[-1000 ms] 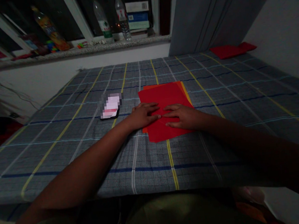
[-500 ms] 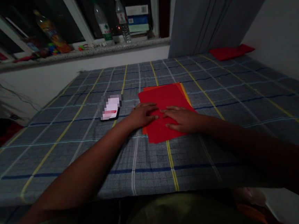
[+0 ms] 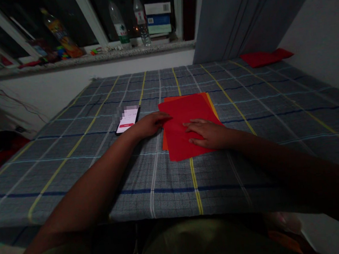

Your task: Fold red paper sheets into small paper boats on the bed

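A red sheet of paper point(image 3: 182, 108) lies on top of orange paper point(image 3: 165, 142) and yellow paper point(image 3: 212, 105), whose edges peek out at the sides. My right hand point(image 3: 207, 133) rests flat on the right half of the red sheet, fingers spread. At the sheet's left edge is my left hand point(image 3: 151, 124), its fingers stretched over the margin and its thumb partly hidden. Nothing shows in its grasp. A smartphone point(image 3: 127, 120) with a lit, partly pixelated screen lies just left of that hand.
Grey plaid cloth point(image 3: 174, 184) covers the table. A red packet point(image 3: 266, 58) lies at the far right corner. Along the windowsill point(image 3: 174, 46) stand a clear bottle point(image 3: 141, 22), a green-labelled bottle point(image 3: 120, 26), an orange drink bottle point(image 3: 63, 35) and stacked boxes point(image 3: 158, 19).
My left hand has slid left, from the middle of the red sheet to its left edge. The right hand stays where it was on the paper.
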The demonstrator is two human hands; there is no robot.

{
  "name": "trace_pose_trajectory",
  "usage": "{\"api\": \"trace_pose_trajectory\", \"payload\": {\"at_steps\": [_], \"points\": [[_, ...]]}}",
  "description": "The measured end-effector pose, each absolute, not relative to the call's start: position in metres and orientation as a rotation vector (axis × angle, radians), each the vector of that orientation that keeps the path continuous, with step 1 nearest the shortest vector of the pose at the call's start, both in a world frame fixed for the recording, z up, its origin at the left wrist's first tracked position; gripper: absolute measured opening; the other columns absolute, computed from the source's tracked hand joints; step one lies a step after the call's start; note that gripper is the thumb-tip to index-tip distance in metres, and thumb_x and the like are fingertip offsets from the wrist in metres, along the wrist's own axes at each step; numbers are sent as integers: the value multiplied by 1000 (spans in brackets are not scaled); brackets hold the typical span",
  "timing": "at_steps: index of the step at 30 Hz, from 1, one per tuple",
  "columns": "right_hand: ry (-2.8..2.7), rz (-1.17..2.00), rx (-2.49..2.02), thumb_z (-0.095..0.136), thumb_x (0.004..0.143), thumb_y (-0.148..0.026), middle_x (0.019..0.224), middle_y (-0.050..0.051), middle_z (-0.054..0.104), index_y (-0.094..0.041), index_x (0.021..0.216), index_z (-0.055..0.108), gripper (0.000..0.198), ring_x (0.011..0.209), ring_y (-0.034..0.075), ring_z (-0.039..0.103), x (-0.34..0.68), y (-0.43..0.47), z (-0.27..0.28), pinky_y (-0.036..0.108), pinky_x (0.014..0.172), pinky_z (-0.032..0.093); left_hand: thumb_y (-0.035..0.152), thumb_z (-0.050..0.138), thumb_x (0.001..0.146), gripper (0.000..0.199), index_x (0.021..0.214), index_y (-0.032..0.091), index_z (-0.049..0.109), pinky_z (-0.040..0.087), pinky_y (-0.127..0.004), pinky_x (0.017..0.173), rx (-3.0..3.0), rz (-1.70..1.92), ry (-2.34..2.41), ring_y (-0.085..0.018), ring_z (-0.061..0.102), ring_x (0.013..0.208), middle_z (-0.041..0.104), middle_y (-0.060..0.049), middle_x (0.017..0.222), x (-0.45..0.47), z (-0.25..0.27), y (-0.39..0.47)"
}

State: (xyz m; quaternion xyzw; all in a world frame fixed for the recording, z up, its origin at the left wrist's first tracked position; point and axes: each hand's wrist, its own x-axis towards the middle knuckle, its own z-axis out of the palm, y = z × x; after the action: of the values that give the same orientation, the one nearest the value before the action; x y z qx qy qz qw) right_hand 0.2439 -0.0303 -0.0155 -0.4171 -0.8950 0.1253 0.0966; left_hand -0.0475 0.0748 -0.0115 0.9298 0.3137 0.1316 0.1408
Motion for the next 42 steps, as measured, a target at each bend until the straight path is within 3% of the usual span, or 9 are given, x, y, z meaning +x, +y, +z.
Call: {"api": "trace_pose_trajectory", "payload": {"at_steps": [5, 12, 18, 22, 25, 29, 34, 38, 42], "points": [[-2656, 355, -1232, 56, 100, -41, 162, 15, 49, -16, 141, 64, 49, 151, 36, 41, 244, -30, -15, 54, 125, 33, -3, 44, 81, 63, 136, 19, 67, 46, -35, 118, 2695, 389, 1007, -16, 64, 131, 69, -5, 140, -44, -9, 71], [-2650, 268, -1216, 54, 101, -42, 161, 16, 51, -15, 144, 61, 51, 150, 35, 43, 244, -31, -21, 54, 124, 34, 1, 50, 81, 50, 124, 16, 72, 47, -42, 116, 2790, 563, 1009, -23, 63, 127, 73, -10, 128, -13, 6, 35], [-2554, 292, -1204, 53, 101, -44, 158, 20, 52, -14, 147, 58, 55, 148, 35, 45, 246, -30, -29, 55, 124, 34, 28, 57, 98, 34, 126, 11, 68, 51, -42, 105, 2866, 322, 780, -27, 66, 115, 71, -15, 123, 11, 4, 8], [-2414, 337, -1219, 49, 100, -37, 154, 17, 56, -18, 143, 60, 48, 146, 32, 48, 247, -29, -25, 56, 121, 37, 50, 59, 100, 51, 132, 11, 65, 49, -44, 105, 2901, 281, 838, -30, 62, 120, 65, -17, 132, 10, 0, 8], [-2334, 275, -1227, 47, 98, -28, 139, 18, 65, -16, 130, 65, 39, 135, 31, 56, 249, -28, -18, 53, 117, 42, 61, 58, 99, 61, 139, 15, 64, 47, -46, 106, 2929, 266, 862, -32, 60, 124, 62, -17, 139, 9, -2, 7], [-2256, 132, -1303, 44, 94, -18, 113, 15, 70, -19, 108, 66, 26, 112, 29, 63, 252, -27, -10, 46, 104, 48, 56, 59, 98, 54, 138, 21, 66, 47, -48, 107, 2931, 269, 893, -32, 59, 126, 61, -15, 140, 8, -1, 5], [-2219, 59, -1502, 43, 92, -15, 96, 13, 69, -19, 95, 63, 20, 94, 27, 64, 256, -29, -1, 38, 86, 49, 41, 61, 94, 49, 136, 17, 68, 47, -49, 109, 2915, 266, 885, -33, 60, 128, 61, -18, 141, 6, 2, 5], [-2371, 26, -1702, 44, 95, -21, 90, 12, 72, -18, 92, 65, 21, 83, 25, 66, 253, -38, 12, 36, 73, 45, 34, 58, 93, 47, 135, 15, 68, 48, -48, 110, 2912, 274, 878, -32, 61, 129, 62, -18, 140, 6, 4, 5], [-2518, -64, -1811, 42, 98, -23, 94, 16, 75, -16, 93, 69, 29, 84, 26, 69, 249, -46, 21, 36, 70, 47, 33, 56, 94, 49, 137, 13, 66, 49, -48, 110, 2922, 253, 896, -33, 61, 129, 62, -19, 141, 7, 5, 4]]}}
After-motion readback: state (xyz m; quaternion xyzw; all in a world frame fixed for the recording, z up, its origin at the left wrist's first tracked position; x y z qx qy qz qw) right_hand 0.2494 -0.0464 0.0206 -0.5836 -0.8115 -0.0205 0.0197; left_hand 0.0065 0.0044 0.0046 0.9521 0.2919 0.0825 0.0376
